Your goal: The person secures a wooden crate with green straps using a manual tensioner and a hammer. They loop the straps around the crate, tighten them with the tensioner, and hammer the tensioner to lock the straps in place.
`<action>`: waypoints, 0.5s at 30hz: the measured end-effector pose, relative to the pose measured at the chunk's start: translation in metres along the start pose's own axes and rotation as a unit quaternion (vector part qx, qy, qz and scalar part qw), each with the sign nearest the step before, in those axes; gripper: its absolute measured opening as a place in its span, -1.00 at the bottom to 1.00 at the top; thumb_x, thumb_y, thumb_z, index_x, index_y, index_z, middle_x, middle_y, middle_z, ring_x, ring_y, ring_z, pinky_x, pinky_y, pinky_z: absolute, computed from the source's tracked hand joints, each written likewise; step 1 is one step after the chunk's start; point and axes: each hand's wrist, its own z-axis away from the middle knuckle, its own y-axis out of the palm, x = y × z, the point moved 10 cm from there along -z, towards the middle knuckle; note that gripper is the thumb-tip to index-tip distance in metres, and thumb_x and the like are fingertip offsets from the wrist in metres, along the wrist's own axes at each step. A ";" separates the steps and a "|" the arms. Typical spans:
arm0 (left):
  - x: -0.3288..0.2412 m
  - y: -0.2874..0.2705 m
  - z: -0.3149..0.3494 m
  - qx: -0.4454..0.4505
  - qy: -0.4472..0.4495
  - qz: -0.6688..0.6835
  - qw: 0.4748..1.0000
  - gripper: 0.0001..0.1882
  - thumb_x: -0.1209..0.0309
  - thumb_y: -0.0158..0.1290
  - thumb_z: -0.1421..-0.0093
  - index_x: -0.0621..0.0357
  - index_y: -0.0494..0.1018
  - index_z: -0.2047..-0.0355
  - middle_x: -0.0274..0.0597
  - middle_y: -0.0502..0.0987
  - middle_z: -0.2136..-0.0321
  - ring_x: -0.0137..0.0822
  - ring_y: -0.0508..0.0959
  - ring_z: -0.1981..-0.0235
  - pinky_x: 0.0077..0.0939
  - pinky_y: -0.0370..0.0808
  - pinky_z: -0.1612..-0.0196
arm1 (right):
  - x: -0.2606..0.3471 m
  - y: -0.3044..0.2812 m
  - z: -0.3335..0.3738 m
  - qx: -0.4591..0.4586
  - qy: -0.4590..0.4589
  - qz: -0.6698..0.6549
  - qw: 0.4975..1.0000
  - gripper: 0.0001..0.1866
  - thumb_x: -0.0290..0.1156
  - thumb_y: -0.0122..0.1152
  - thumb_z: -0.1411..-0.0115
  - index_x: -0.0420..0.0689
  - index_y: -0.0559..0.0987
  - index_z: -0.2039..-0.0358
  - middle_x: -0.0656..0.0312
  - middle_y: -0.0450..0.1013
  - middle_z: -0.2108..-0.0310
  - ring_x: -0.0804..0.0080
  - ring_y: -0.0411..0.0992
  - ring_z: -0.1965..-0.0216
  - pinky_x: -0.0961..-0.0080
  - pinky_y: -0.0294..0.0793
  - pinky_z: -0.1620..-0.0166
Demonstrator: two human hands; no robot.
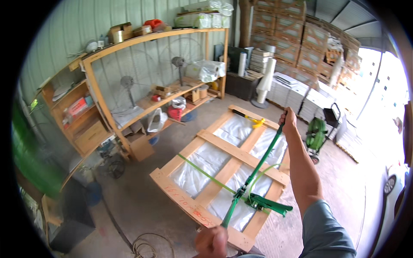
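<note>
A wooden crate (223, 151) lies in front of me, with wrapped white plastic showing between its boards. A green strap (202, 170) runs across it. Above the strap is a green long-handled strapping sealer (263, 160), its handles spread wide apart. My right hand (289, 120) is closed round the end of the far handle, arm stretched out. Close to me, my left hand (211, 241) is wrapped round the near handle. The sealer's jaws are beside a green strap tensioner (270, 204) on the crate; whether they grip the strap is too small to tell.
A yellow-and-black hand tool (258, 123) lies at the crate's far end. Behind stands a wooden shelf (150, 112) with fans and bags. Right of the crate is a green strap reel cart (316, 135). Stacked crates (279, 30) fill the back; a rope (148, 241) lies on the floor.
</note>
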 end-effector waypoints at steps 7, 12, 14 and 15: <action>-0.052 0.028 -0.010 0.111 0.133 -0.131 0.976 -0.68 0.53 0.03 -0.09 0.12 0.22 0.76 -0.19 0.24 0.84 -0.16 0.32 0.83 -0.37 0.22 0.74 | 0.041 0.013 0.112 0.011 -0.063 -0.045 0.997 -0.80 -0.29 -0.03 -0.06 0.01 0.23 0.64 0.39 0.03 0.79 0.54 -0.01 0.78 0.56 0.01 0.67; -0.040 0.022 -0.025 0.076 0.092 -0.155 0.981 -0.65 0.48 0.02 -0.16 0.14 0.23 0.76 -0.12 0.25 0.84 -0.13 0.33 0.84 -0.33 0.20 0.75 | 0.041 0.035 0.172 0.014 -0.082 -0.037 0.996 -0.78 -0.31 0.00 -0.03 0.01 0.23 0.67 0.40 0.03 0.80 0.56 -0.01 0.78 0.58 -0.01 0.68; -0.041 0.022 -0.027 0.052 0.107 -0.161 0.980 -0.66 0.44 0.01 -0.17 0.15 0.28 0.75 -0.10 0.28 0.83 -0.12 0.36 0.83 -0.33 0.23 0.75 | 0.038 0.045 0.193 0.022 -0.101 -0.032 0.994 -0.79 -0.32 0.02 -0.03 -0.02 0.27 0.67 0.36 0.09 0.79 0.54 0.04 0.78 0.57 0.05 0.68; -0.040 0.024 -0.029 0.044 0.109 -0.175 0.978 -0.66 0.43 0.01 -0.18 0.15 0.29 0.74 -0.09 0.30 0.83 -0.11 0.37 0.82 -0.33 0.24 0.74 | 0.041 0.045 0.203 0.018 -0.118 -0.029 0.992 -0.79 -0.32 0.03 -0.02 -0.04 0.29 0.67 0.34 0.12 0.78 0.53 0.06 0.77 0.57 0.08 0.67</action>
